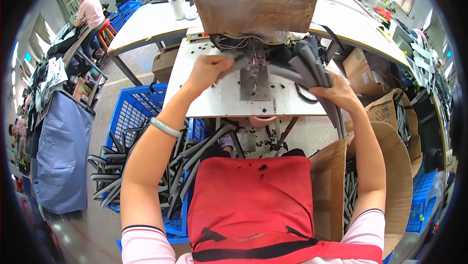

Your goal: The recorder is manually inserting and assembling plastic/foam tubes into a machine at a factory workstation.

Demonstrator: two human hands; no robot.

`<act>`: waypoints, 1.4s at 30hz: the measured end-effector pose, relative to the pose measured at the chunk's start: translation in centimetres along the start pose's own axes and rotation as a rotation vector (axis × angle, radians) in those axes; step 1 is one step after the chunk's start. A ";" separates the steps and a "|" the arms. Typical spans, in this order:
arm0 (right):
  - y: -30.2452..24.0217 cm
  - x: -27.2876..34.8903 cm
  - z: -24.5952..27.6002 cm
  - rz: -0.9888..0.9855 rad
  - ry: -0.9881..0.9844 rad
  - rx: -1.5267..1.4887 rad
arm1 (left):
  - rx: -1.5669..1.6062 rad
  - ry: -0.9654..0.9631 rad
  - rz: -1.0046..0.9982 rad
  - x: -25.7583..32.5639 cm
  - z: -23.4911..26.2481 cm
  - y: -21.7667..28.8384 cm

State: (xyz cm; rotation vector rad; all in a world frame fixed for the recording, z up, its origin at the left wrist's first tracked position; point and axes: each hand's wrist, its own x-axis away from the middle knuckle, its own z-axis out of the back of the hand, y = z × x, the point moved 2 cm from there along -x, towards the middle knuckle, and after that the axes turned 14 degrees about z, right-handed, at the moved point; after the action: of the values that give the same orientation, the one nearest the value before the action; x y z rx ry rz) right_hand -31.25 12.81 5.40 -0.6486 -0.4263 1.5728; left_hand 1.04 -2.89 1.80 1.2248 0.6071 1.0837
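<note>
An industrial sewing machine [256, 8] stands in front of me, its needle area over a metal plate [254, 83] in the white tabletop. On the left of the needle, my left hand [209, 72] is closed, fingers pinched on the end of a dark grey strip [235, 68], somewhat blurred. To the right of the plate, my right hand [337, 91] grips a bundle of grey strips [312, 64]. Their long ends hang down past the table edge. One strip of the bundle reaches toward the needle.
A blue plastic basket [127, 110] full of grey strips stands at lower left. On the right, an open cardboard box [390, 166] holds more strips. Small black scraps [204, 49] dot the tabletop. A white lidded cup [177, 6] sits behind. Another person [90, 17] sits far left.
</note>
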 end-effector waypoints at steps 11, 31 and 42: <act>-12.2 7.8 -15.5 1.122 -0.250 0.568 | -0.125 -0.368 0.064 5.9 -10.2 -1.2; -4.0 3.5 -2.2 0.024 -0.392 -0.137 | -0.155 -0.540 0.261 10.0 -4.8 -3.7; -1.7 0.8 -0.1 0.060 -0.138 -0.233 | -0.293 -0.113 -0.143 5.7 -4.3 0.7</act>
State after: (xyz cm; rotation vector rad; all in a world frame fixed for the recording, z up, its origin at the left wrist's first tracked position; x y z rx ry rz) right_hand -29.90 13.79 6.30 -0.7382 -0.7062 1.6445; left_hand -0.54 4.05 2.27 0.9659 0.4255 0.9388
